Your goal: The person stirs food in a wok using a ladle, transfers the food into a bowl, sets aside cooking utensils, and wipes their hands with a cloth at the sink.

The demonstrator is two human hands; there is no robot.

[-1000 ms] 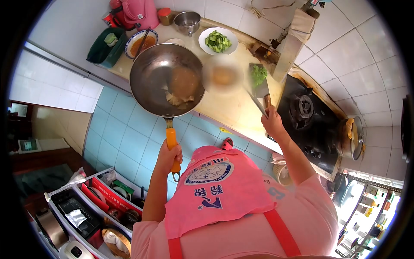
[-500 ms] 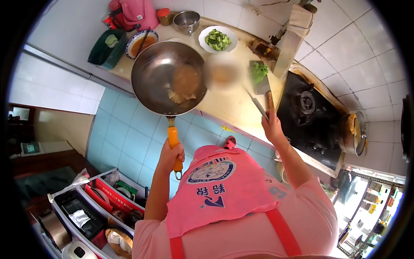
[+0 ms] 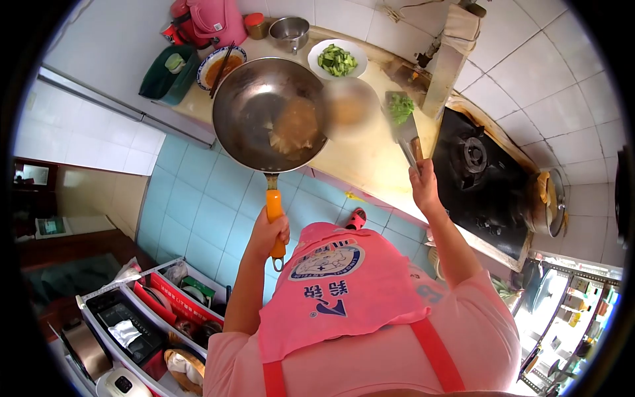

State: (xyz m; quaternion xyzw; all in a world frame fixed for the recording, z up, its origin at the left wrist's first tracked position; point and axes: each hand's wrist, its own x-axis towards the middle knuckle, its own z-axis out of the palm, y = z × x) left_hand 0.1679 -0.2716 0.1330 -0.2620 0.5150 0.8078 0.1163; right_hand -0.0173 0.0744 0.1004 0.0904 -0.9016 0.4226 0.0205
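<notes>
My left hand point(image 3: 269, 233) is wrapped around the orange handle of a wok point(image 3: 228, 126). The wok is held tilted over the counter's front edge, with brown liquid and pale scraps of food point(image 3: 294, 129) in it. My right hand point(image 3: 425, 184) grips a long metal-handled utensil point(image 3: 408, 153), whose far end I cannot make out. Close beside it lies a cleaver point(image 3: 410, 129) with a wooden handle and chopped greens point(image 3: 400, 107) on its blade. A blurred round dish point(image 3: 350, 106) with orange-brown contents sits right of the wok.
A white plate of cut green vegetables point(image 3: 337, 61), a metal cup point(image 3: 289, 33), a patterned bowl with chopsticks point(image 3: 213, 69) and a green bin point(image 3: 169, 76) line the counter. At right are a black gas stove point(image 3: 456, 178) and a pot point(image 3: 549, 205).
The wok has shifted slightly right and up in view, its liquid moving with it. My right hand has come nearer the cleaver's handle, with the metal utensil now lying alongside it.
</notes>
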